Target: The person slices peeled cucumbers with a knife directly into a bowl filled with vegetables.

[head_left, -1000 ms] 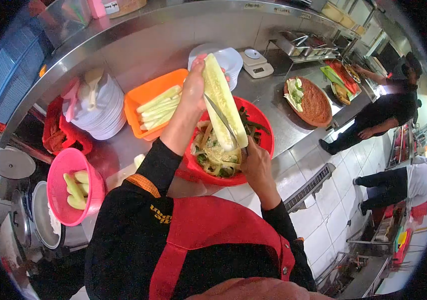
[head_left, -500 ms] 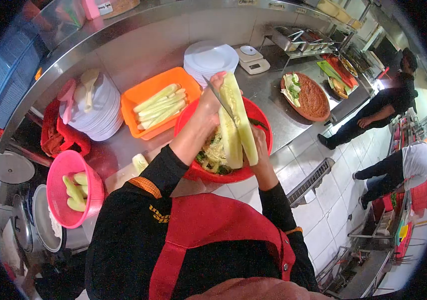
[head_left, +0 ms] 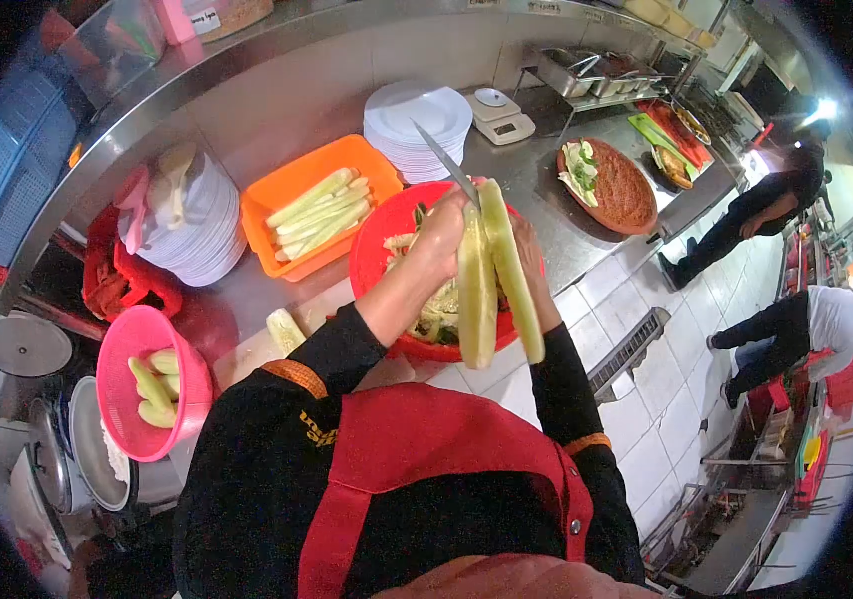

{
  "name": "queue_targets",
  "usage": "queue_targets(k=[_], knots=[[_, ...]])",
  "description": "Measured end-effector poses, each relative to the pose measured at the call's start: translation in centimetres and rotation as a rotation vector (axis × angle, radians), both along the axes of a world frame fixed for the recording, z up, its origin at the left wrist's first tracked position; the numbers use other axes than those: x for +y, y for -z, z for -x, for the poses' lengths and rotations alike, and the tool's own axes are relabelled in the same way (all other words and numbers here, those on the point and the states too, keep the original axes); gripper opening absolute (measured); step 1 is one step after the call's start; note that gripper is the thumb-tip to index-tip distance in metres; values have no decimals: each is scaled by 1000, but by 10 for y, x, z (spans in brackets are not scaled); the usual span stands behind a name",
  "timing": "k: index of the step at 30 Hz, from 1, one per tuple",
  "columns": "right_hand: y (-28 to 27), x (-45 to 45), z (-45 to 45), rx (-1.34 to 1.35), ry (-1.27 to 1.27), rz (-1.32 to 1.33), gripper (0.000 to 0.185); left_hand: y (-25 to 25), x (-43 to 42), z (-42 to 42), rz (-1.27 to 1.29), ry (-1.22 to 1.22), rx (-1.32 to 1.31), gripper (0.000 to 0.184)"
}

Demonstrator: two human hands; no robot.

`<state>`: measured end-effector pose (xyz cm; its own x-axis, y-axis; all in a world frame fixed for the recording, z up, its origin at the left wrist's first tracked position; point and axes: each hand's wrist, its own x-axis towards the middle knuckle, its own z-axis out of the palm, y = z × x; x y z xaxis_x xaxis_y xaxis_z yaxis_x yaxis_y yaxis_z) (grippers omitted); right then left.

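Note:
My left hand (head_left: 438, 240) is closed around the upper part of a pale green cucumber piece (head_left: 476, 304). A second long piece (head_left: 514, 285) lies beside it, separated from it toward the lower end. My right hand (head_left: 529, 248) is behind this second piece, its fingers mostly hidden. The knife (head_left: 443, 155) points up and left, its blade passing between the tops of the pieces; its handle is hidden near my right hand. Below both hands is a red bowl (head_left: 369, 258) with peels and scraps. An orange tray (head_left: 259, 232) holds several cut cucumber strips (head_left: 322, 215).
A pink basket (head_left: 119, 419) with several cucumber pieces stands at left. White plates (head_left: 417, 115), a scale (head_left: 499, 122) and a brown round dish (head_left: 626, 195) are along the counter. A cucumber piece (head_left: 285, 329) lies near my left sleeve. Two people (head_left: 776, 200) stand at right.
The cucumber has parted into two long pieces, which have moved lower and right. The knife blade has risen to their top end. My left hand has moved down and right.

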<state>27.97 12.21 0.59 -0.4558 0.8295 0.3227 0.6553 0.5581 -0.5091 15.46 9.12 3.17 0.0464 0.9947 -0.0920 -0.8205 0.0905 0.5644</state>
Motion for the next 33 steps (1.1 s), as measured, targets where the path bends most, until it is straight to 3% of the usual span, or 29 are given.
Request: queue_targets(k=[2, 6, 8, 10, 12, 14, 16, 17, 22, 24, 28, 30, 31, 32, 33], knots=[[5, 10, 1, 55, -89, -150, 43, 5, 5, 6, 54, 112, 8, 30], [-26, -2, 15, -128, 134, -131, 33, 14, 4, 14, 108, 113, -190, 42], [-15, 6, 19, -180, 249, -334, 28, 18, -13, 23, -125, 335, -192, 60], [-24, 11, 29, -261, 282, -264, 28, 23, -21, 24, -91, 310, -205, 57], [-24, 11, 33, -345, 309, -194, 27, 43, -22, 31, -161, 281, 4, 50], [-16, 11, 33, -394, 178, -397, 24, 28, -35, 26, -107, 215, 9, 43], [-26, 5, 35, -402, 164, -395, 22, 23, -41, 29, -120, 131, 280, 45], [-31, 1, 36, -408, 162, -392, 21, 25, -44, 35, -118, 123, 280, 45], [-18, 16, 17, -475, 132, -494, 20, 30, -79, 83, -40, 359, 175, 51], [-17, 19, 5, -533, 171, -408, 23, 29, -104, 101, 67, 364, 306, 56], [-3, 8, -5, -571, 8, -418, 25, 66, -145, 152, 426, 301, 411, 61], [23, 6, -13, -497, -66, -210, 21, 38, -176, 161, 245, -34, 806, 68], [17, -3, -9, -427, -99, -27, 19, 51, -189, 173, 219, -134, 931, 62], [22, -3, -16, -435, -120, -27, 19, 65, -203, 184, 196, -238, 1058, 58], [31, 2, -31, -423, -374, -235, 21, 77, -216, 195, 216, -253, 1049, 58]])
